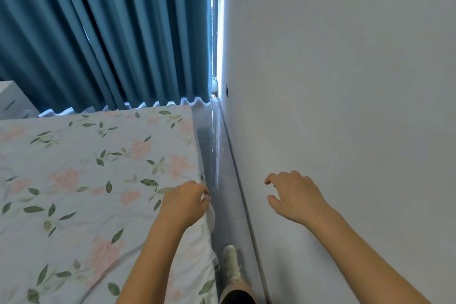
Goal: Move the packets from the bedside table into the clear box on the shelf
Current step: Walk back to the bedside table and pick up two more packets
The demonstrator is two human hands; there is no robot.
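The left hand (186, 201) hangs low and centre in the frame, over the edge of the bed (93, 180), fingers loosely curled and holding nothing. The right hand (293, 195) floats to the lower right, in front of the wall (345, 81), fingers spread a little and relaxed, also holding nothing. Between the two runs a narrow strip of glossy floor (217, 155), squeezed between the bed and the wall, leading up the frame toward the blue curtain (111, 32) and a bright slit of window light. One foot in a pale sock (230, 263) stands on that strip at the bottom of the frame. No packets show anywhere, and neither does a clear box or a shelf, so where they lie cannot be told from here. The only hint is at the far left edge, about mid-height: a corner of a white cabinet (12, 100) peeks out beyond the bed, beside the curtain. That may be the bedside table, though its top is cut off and nothing on it can be seen. If so, it lies up and far to the left, across the whole bed, well apart from both hands, with the left hand the nearer of the two. I judge that the task is at a walking stage, with nothing in reach, and that the next move is a turn of the body or head rather than any grasp.
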